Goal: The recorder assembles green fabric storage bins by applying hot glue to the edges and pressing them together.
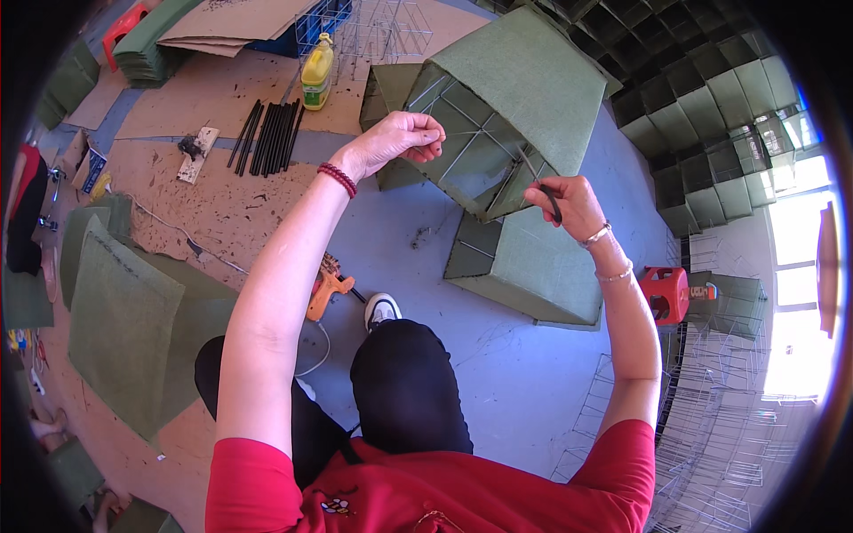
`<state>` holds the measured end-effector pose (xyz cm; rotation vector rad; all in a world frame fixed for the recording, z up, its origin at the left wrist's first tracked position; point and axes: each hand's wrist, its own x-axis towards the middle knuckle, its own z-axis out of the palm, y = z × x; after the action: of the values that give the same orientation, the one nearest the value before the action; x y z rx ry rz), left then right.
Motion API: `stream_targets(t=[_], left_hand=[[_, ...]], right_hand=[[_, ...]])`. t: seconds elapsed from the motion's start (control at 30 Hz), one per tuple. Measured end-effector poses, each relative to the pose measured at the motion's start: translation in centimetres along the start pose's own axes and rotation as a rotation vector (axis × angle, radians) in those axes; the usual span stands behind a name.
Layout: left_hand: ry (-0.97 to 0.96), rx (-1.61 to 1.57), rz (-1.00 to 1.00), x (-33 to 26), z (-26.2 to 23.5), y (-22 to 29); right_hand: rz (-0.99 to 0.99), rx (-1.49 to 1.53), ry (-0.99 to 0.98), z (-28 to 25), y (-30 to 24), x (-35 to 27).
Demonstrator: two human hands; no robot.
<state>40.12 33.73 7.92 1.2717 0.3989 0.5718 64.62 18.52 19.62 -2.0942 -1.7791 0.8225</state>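
My left hand (pixel 413 139) is raised with its fingers pinched together; what they hold, if anything, is too small to make out. My right hand (pixel 573 206) grips scissors (pixel 554 204) by their dark handles, the thin blades pointing up and away. Both hands are in front of the open side of a green box-shaped cover (pixel 515 80), which has a metal wire frame (pixel 481 131) inside. This cover is tilted and rests on another green box (pixel 533 265) on the floor. Any contact between the scissors and the cover cannot be made out.
Left of my shoe lies an orange glue gun (pixel 329 291) with a cord. Black sticks (pixel 277 138) and a yellow bottle (pixel 317 73) sit farther off on cardboard. Green boxes (pixel 711 107) are stacked far right, near a red stool (pixel 665 295) and wire frames (pixel 720 444). Other people show at left.
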Motion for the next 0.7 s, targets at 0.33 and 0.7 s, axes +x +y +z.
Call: stream_targets(t=[0.33,0.7], left_hand=[[0.112,0.088,0.083,-1.3,-0.5,-0.6],[0.160,0.311,0.265,-1.2,0.9,-1.0]], right_hand=[[-0.160,0.047,-0.118,0.0,-1.8,0.9],[0.042,-0.327,-0.188,-1.9,-12.0,6.5]])
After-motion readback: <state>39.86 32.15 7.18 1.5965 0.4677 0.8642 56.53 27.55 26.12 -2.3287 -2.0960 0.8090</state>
